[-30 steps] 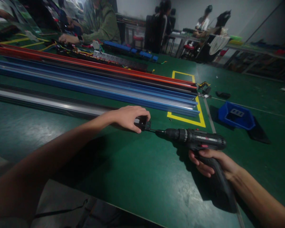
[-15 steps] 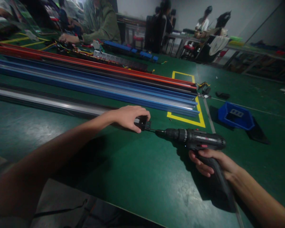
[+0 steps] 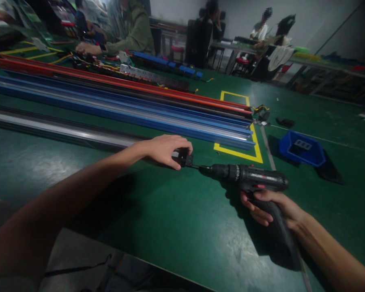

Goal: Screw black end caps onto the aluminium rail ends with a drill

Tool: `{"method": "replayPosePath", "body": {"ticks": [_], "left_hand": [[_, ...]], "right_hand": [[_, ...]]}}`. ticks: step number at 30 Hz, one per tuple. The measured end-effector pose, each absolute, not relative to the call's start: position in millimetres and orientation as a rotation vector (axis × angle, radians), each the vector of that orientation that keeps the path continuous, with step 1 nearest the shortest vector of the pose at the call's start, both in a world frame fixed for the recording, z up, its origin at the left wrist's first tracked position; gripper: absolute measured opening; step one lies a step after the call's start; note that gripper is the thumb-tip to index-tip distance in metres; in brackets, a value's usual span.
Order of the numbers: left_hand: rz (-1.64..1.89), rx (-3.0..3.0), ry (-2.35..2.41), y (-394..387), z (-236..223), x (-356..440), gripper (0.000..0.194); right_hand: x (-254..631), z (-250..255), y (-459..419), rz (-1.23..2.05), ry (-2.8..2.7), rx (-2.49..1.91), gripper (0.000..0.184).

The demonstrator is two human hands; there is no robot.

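Observation:
My left hand (image 3: 168, 150) is closed round the right end of a long black and silver metal profile (image 3: 88, 134), with a small black end piece (image 3: 188, 159) showing past the thumb and fingertips. My right hand (image 3: 276, 209) grips the handle of a black cordless drill (image 3: 255, 178) that lies level and points left. Its thin bit meets the black end piece; the exact contact point is too small to make out. The palm of my left hand hides part of the profile's end.
Blue profiles (image 3: 170, 121) and an orange-red profile (image 3: 134, 85) lie beyond my left hand, ending over a yellow taped rectangle (image 3: 237, 154). A blue bin (image 3: 302, 148) stands at right. Across the green table (image 3: 170, 227), a co-worker's hand (image 3: 88, 48) rests near wired parts.
Almost nothing differs. The drill and my right hand have shifted very slightly left, while my left hand stays on the profile's end.

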State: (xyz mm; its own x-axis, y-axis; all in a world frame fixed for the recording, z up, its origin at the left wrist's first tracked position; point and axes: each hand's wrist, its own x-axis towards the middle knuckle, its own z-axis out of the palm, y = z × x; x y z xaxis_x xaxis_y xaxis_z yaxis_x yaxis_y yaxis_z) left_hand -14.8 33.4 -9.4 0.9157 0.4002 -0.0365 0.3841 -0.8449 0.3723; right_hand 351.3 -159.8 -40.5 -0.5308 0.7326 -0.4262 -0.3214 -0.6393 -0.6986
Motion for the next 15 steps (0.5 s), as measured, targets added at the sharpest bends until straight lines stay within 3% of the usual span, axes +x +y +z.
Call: {"method": "replayPosePath", "body": {"ticks": [15], "left_hand": [[0.058,2.701,0.576,33.0,-8.5,-14.7,0.05]], "right_hand": [[349.8,-39.5,-159.5,2.17,-0.764,-0.964,0.023]]}}
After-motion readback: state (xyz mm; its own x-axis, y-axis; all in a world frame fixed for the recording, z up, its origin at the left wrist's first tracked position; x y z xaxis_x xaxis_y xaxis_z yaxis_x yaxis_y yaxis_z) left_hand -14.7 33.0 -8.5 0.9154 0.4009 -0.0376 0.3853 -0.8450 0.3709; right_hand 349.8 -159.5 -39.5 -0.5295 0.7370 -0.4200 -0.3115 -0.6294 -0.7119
